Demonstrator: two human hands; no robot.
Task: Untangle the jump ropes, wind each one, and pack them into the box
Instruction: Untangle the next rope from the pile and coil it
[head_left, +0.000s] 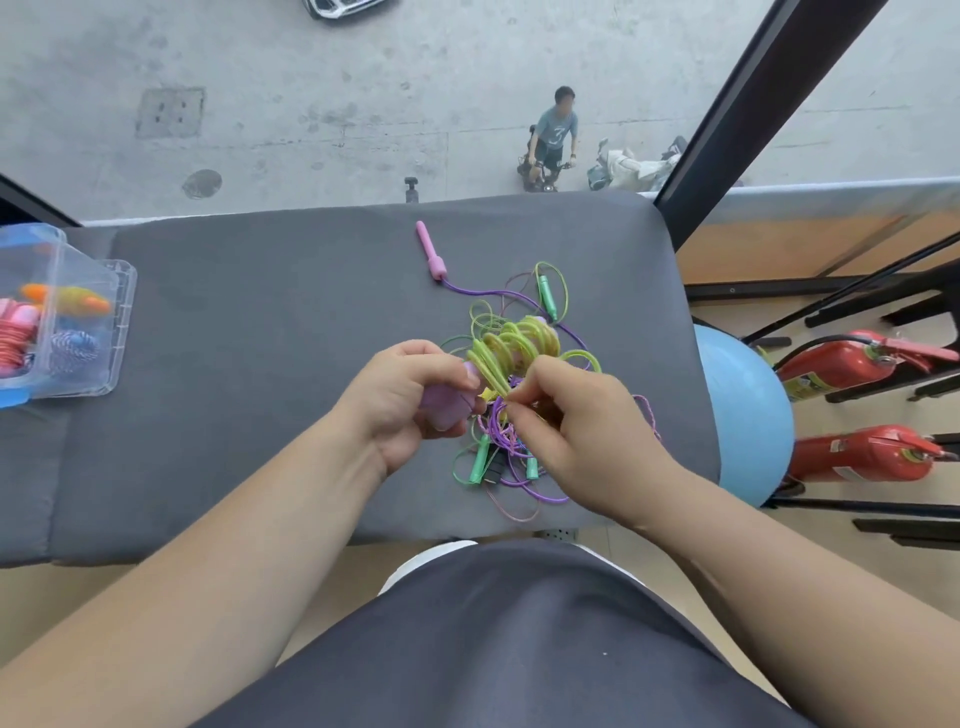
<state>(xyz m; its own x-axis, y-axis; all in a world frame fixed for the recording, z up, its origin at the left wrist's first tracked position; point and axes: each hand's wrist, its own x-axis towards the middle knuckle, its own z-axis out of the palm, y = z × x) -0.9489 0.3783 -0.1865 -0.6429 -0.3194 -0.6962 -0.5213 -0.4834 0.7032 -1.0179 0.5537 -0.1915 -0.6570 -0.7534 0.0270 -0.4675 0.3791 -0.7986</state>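
Grey table (234, 364), left hand (402, 397) grips lilac handle (445, 408), right hand (576, 431) pinches rope (511, 343)

A tangle of thin purple and green jump ropes (511, 447) lies on the grey surface (260, 312). Over it a yellow-green rope (511, 345) sits coiled around a lilac handle (441, 405). Beyond it a pink handle (430, 249) lies flat, purple cord running in. Far left of it stands the clear box (122, 291), wound ropes (72, 348) inside.
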